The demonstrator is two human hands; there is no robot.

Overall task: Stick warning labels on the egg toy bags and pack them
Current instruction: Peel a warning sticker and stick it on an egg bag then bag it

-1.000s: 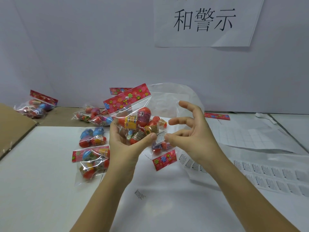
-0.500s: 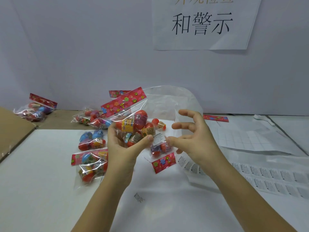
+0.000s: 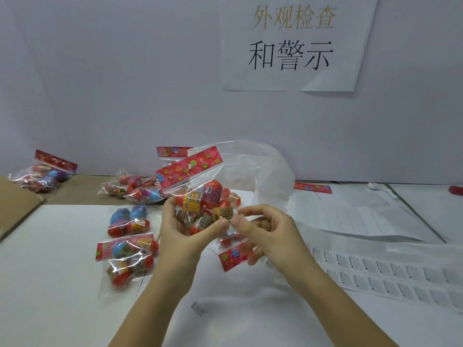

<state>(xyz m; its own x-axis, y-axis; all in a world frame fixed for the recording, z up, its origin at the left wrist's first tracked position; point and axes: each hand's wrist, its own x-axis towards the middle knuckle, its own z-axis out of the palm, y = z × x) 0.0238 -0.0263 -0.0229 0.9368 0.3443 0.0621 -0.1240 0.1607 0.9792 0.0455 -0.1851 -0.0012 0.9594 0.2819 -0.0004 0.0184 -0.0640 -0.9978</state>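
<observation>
At 9 o'clock in the view sits a cardboard box [image 3: 15, 196], and at 8 o'clock loose bags [image 3: 125, 256] lie on the table [image 3: 50, 271]. At centre, your left hand [image 3: 180, 236] cups the egg toy bag [image 3: 200, 194] from beneath. Its fingers are curled round the bag, its thumb is pressed on the front, and the red header card tilts toward 1 o'clock. Your right hand [image 3: 270, 236] meets the bag from 3 o'clock, with thumb and forefinger pinched on its lower corner and the other fingers curled. The warning label [image 3: 230, 230] shows as a small white patch just below both thumbs; you cannot tell whether it is fully stuck. A clear packing bag [image 3: 263, 166] stands behind at 1 o'clock, and the label sheet [image 3: 388, 271] lies at 4 o'clock. Risks as judged: the film is slack over the eggs, so pressing across a hollow could crease the label or leave an edge lifted. A second bag [image 3: 234, 256] lies right under your hands, and a free sticky edge could catch it.
</observation>
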